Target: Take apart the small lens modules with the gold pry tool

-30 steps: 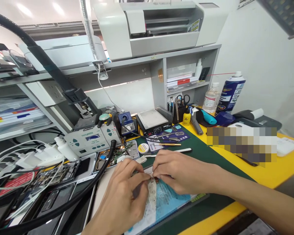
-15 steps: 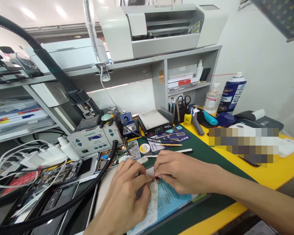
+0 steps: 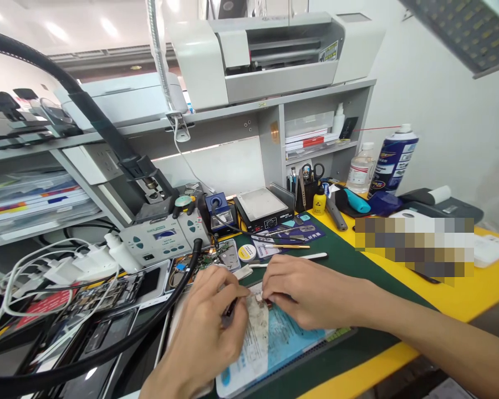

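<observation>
Right of the blue-and-white pad (image 3: 283, 343), green mat (image 3: 345, 255) is spread, edged by the yellow surface (image 3: 453, 299); leftward, room is narrowed by a black cable (image 3: 194, 263). Over the pad's far half, a copper-coloured part (image 3: 268, 303) is touched by the right hand (image 3: 301, 291); its long axis cannot be made out. Around something dark (image 3: 229, 309), the left hand (image 3: 212, 321) is curled. Whether either grip is closed cannot be told.

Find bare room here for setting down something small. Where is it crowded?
Bare green mat lies between the right hand, white handle and yellow tabletop; another strip separates the blue-white pad from the near yellow edge. Crowded: left, with devices, plugs, circuit boards.
</observation>
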The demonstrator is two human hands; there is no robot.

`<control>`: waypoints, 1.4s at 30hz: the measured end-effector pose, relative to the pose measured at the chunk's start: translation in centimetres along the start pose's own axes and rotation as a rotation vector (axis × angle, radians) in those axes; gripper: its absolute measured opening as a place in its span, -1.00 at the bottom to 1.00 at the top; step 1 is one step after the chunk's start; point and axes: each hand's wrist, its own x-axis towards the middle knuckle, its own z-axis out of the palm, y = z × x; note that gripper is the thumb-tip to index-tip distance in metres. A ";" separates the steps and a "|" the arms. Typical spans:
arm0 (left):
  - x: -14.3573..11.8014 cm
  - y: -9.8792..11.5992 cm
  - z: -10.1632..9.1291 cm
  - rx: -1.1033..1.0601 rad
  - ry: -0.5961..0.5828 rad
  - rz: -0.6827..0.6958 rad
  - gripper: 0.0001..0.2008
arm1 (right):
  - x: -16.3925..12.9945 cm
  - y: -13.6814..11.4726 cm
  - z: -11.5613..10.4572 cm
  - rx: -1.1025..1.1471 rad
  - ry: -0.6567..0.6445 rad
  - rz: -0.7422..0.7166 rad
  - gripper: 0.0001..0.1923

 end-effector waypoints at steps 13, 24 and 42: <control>0.0 -1.1 -0.4 -0.016 0.191 -0.109 -0.85 | 0.1 0.7 -1.3 0.022 0.192 0.026 -0.83; -0.3 -3.4 -0.9 0.046 0.464 -0.321 -0.74 | 0.7 2.4 -1.6 0.365 0.648 0.244 -0.78; -0.4 -3.2 -1.2 0.036 0.601 -0.494 -0.50 | 1.0 4.7 -1.2 0.268 0.920 0.274 -0.65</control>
